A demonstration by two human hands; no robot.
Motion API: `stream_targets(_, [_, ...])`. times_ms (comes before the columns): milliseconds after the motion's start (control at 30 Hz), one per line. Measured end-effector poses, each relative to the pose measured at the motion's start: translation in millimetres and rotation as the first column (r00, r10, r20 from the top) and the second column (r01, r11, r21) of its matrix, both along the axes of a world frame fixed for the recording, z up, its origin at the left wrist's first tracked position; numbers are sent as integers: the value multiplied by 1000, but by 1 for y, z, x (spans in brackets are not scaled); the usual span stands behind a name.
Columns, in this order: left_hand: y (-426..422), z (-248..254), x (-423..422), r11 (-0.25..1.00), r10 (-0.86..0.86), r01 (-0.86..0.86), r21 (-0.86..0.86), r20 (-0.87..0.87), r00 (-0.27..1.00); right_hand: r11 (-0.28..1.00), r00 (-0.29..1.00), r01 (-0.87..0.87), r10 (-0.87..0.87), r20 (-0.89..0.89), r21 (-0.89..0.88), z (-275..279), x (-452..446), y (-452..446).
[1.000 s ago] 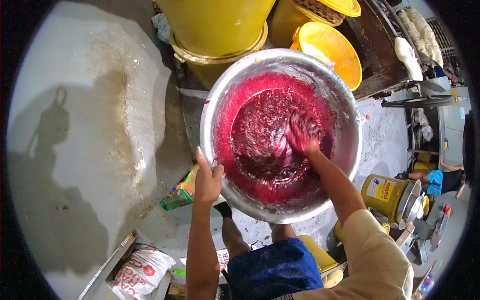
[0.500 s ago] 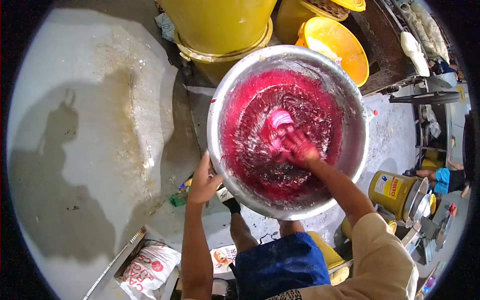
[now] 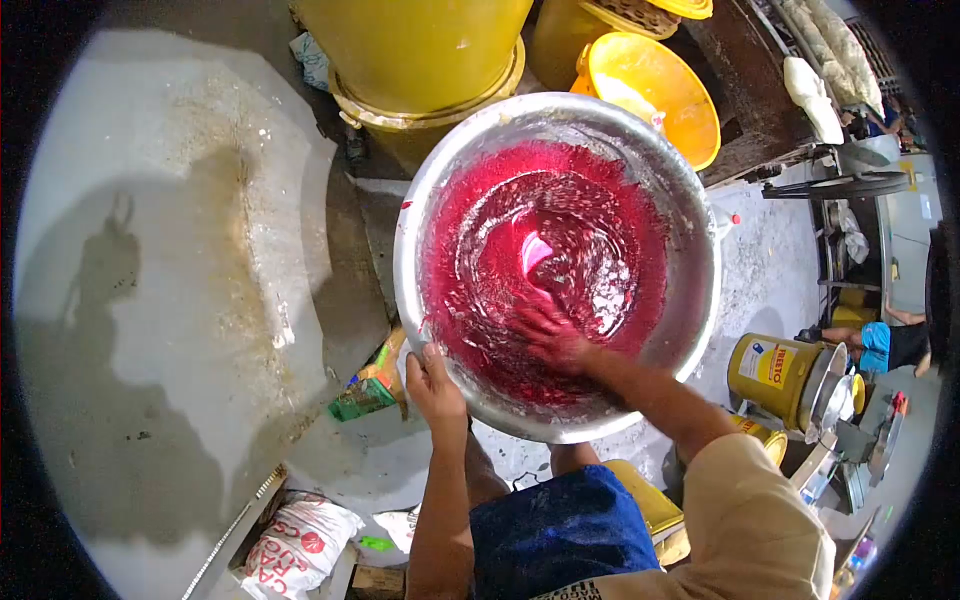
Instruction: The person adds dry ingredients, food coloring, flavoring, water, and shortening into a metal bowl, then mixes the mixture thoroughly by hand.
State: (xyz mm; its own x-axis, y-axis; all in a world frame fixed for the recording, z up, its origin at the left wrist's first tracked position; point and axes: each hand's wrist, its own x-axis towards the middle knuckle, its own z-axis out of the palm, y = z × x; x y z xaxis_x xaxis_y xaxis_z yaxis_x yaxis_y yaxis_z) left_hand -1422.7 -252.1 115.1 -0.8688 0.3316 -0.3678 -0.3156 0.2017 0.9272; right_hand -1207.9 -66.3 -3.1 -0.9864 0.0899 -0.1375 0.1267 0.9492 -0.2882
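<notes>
A large silver metal basin [image 3: 415,215] holds dark red, swirling liquid [image 3: 600,200], with a brighter crimson band up its inner wall. My left hand [image 3: 437,390] grips the basin's rim at the lower left. Inside, my right hand [image 3: 548,335] lies at the liquid's surface, stained red, its fingers stretched out and somewhat blurred. Just beyond the fingertips a shiny pink thing [image 3: 536,250] shows in the middle of the liquid; its kind is unclear. Whether the hand touches it I cannot tell.
Big yellow tubs [image 3: 430,50] and an orange-yellow basin [image 3: 660,95] stand beyond the rim. A labelled yellow bucket [image 3: 770,375] is at right, near another person's blue shorts [image 3: 876,347]. A printed white sack [image 3: 300,540] lies lower left, a green packet [image 3: 362,398] above it.
My left hand has closed on the rim. My right hand has moved toward me and left, away from the pink thing, with its fingers straighter. The view has shifted slightly.
</notes>
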Motion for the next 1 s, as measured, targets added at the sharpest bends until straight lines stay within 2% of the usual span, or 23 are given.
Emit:
stream_targets(33, [0,5,-4,997,-57,54,-58,-53,997,976,992,124,-128,-11,-178,1,14,10])
stream_targets(67, [-1,11,-8,988,-116,104,-118,-103,988,949,964,267,-260,59,-169,4,19,35])
stream_targets(100, [-1,17,-11,972,-177,150,-181,-146,973,910,908,411,-402,122,-58,9,10,67])
stream_targets(133, [3,21,-14,973,-168,139,-186,-150,974,840,829,541,-540,145,36,15,-8,98])
stream_targets(200, [8,19,-17,972,-147,114,-204,-157,977,674,663,733,-738,125,89,19,-68,139])
stream_targets(233, [0,13,-13,966,-147,107,-234,-161,976,630,621,769,-776,111,107,17,-97,145])
stream_targets(300, [-6,-3,-12,959,-146,92,-270,-185,972,711,710,673,-698,92,203,7,-146,134])
stream_targets(333, [-5,-9,-11,973,-126,84,-213,-192,973,772,780,578,-618,100,263,6,-161,117])
stream_targets(400, [-7,0,-6,956,-182,127,-263,-195,964,897,899,355,-404,166,263,14,-160,65])
stream_targets(433, [-7,7,-7,948,-209,147,-284,-202,957,943,945,252,-288,154,216,20,-145,38])
stream_targets(533, [3,13,-15,970,-199,155,-185,-249,948,999,999,-37,38,2,-11,55,-61,2])
stream_targets(567, [3,13,-17,967,-213,165,-196,-254,943,992,995,-100,99,-9,-83,69,-33,7])
stream_targets(600, [3,11,-20,963,-226,174,-208,-261,939,986,990,-118,126,64,-118,76,-15,20])
stream_targets(667, [3,12,-21,962,-220,170,-211,-244,944,991,974,-69,92,207,-114,77,14,68])
stream_targets(733, [12,25,-22,971,-182,144,-189,-203,962,977,935,202,-172,310,-69,63,7,119])
stream_targets(800, [12,22,-24,949,-186,129,-289,-181,966,866,796,501,-455,400,-11,49,-39,147])
stream_targets(833, [10,22,-23,932,-191,125,-339,-169,967,822,739,570,-519,428,12,41,-66,150])
stream_targets(867, [9,23,-23,936,-185,120,-332,-171,968,804,714,593,-546,438,35,32,-91,145])
stream_targets(900, [9,26,-22,940,-178,115,-322,-173,969,833,745,549,-522,415,63,17,-111,131])
stream_targets(1000, [3,11,-18,936,-218,126,-330,-260,941,942,922,278,-316,222,186,1,-144,62])
